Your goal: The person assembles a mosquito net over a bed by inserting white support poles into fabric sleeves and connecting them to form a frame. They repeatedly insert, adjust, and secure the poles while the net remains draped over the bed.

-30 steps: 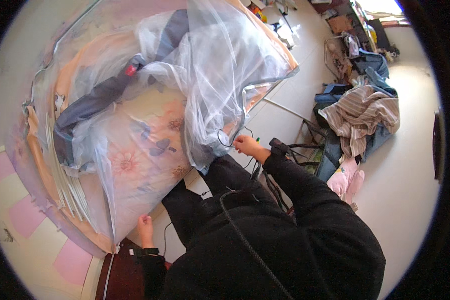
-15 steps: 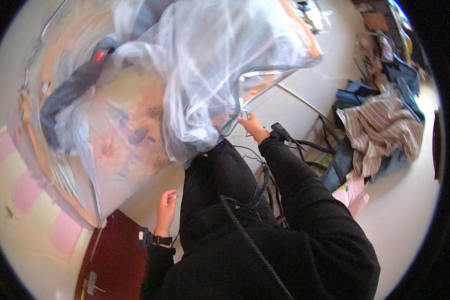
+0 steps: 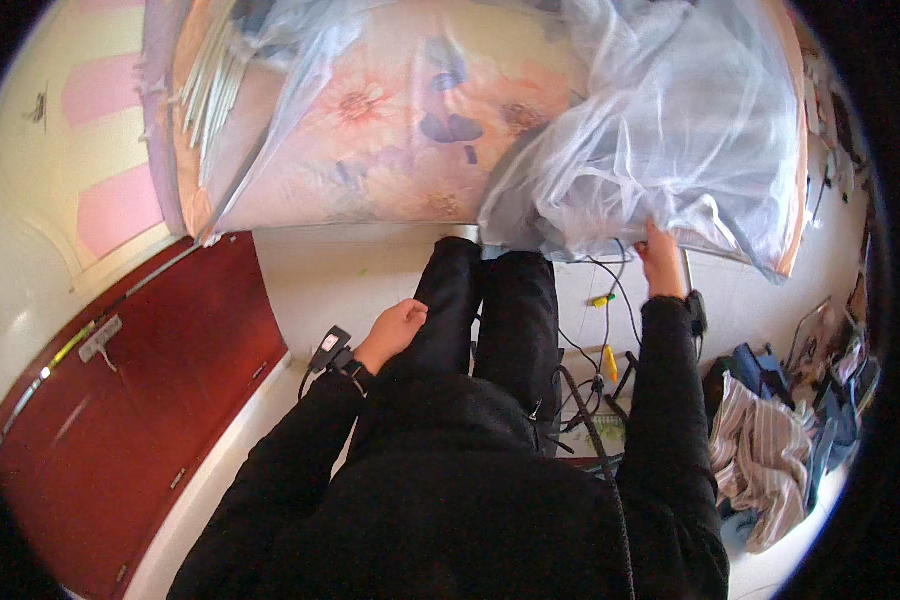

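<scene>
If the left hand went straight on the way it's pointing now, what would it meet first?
Probably the person's own left leg in black trousers, just up and to the right of the left hand, though depth is unclear and it might pass above.

At left, a dark red door stands beside a cream wall with pink patches, and the floor is pale.

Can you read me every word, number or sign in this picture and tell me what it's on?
None can be read.
Black box by the left hand: a pale patch, too small to read.
White net by the right hand: no writing visible.
Bedding: flowers, no visible letters.
</scene>
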Tool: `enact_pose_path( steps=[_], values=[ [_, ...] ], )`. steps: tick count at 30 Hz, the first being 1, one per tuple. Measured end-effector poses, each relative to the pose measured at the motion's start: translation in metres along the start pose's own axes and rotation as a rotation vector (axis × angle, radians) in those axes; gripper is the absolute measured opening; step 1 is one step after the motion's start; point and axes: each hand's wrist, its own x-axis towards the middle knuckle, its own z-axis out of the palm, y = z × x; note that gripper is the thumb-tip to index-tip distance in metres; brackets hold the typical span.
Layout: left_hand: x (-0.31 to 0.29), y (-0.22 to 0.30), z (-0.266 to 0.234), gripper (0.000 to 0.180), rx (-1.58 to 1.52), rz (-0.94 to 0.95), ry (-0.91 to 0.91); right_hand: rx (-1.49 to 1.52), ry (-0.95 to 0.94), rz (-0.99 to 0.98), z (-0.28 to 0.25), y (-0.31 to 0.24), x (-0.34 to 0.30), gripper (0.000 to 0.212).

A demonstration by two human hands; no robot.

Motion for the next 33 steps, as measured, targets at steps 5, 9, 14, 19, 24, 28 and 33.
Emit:
enact_pose_path(
  steps=[5,9,14,19,24,28,33],
  values=[
    [-0.004,-0.017,-0.012,0.024,-0.148,0.034,0.059,0.323,-0.223,-0.217,0.009,-0.079,-0.085,0.037],
    [-0.004,-0.016,-0.019,0.027,-0.156,0.137,0.085,0.497,-0.491,-0.282,0.043,-0.133,-0.17,0.04],
    [-0.004,0.026,-0.045,0.05,-0.672,0.003,-0.037,0.51,-0.808,-0.406,0.069,-0.144,-0.301,0.045],
    [-0.021,0.091,-0.088,0.07,-1.388,0.077,-0.523,0.433,-0.777,-0.268,0.101,-0.117,-0.363,0.043],
    [-0.028,0.156,-0.082,0.046,-1.442,0.43,-0.73,-0.666,-0.649,-0.517,0.118,-0.11,-0.379,0.026],
    [-0.043,0.168,-0.076,0.04,-1.366,0.312,-0.756,-0.5,-0.759,-0.445,0.126,-0.118,-0.405,0.03],
    [-0.062,0.168,-0.112,0.037,-1.135,0.302,-0.463,-0.604,-0.681,-0.566,0.126,-0.134,-0.433,0.03]
  ],
)
